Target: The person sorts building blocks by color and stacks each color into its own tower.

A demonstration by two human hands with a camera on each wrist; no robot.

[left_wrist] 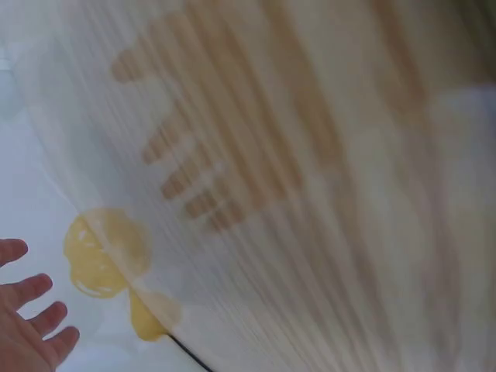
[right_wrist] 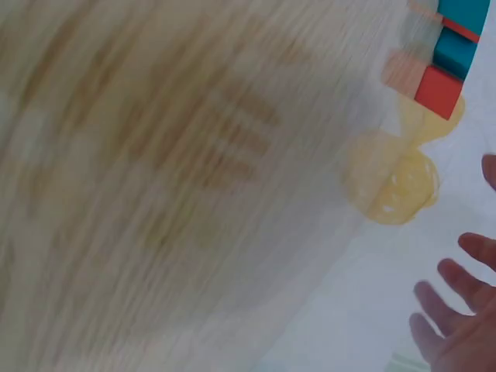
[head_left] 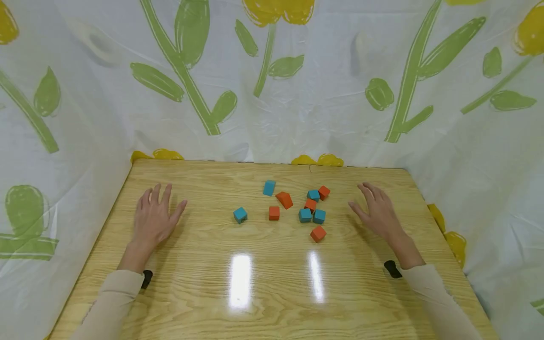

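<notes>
My left hand (head_left: 154, 218) hovers over the left part of the table, fingers spread and holding nothing; its fingers (left_wrist: 29, 289) show at the lower left of the left wrist view. On the other side, my right hand (head_left: 377, 211) is held with relaxed fingers, also with nothing in it. Between them lie several small blocks. Nearest the left hand is a blue block (head_left: 240, 215); nearest the right are a red block (head_left: 324, 192) and a blue block (head_left: 319, 216). A red wedge-like block (head_left: 284, 199) and a red cube (head_left: 274, 213) lie mid-table.
The glossy wooden table (head_left: 191, 283) carries bright light reflections near its front. A white curtain (head_left: 323, 94) with green stems and yellow flowers encloses its back and sides. Farther back lies a tilted blue block (head_left: 269, 188); closest to the front is a red cube (head_left: 318, 233).
</notes>
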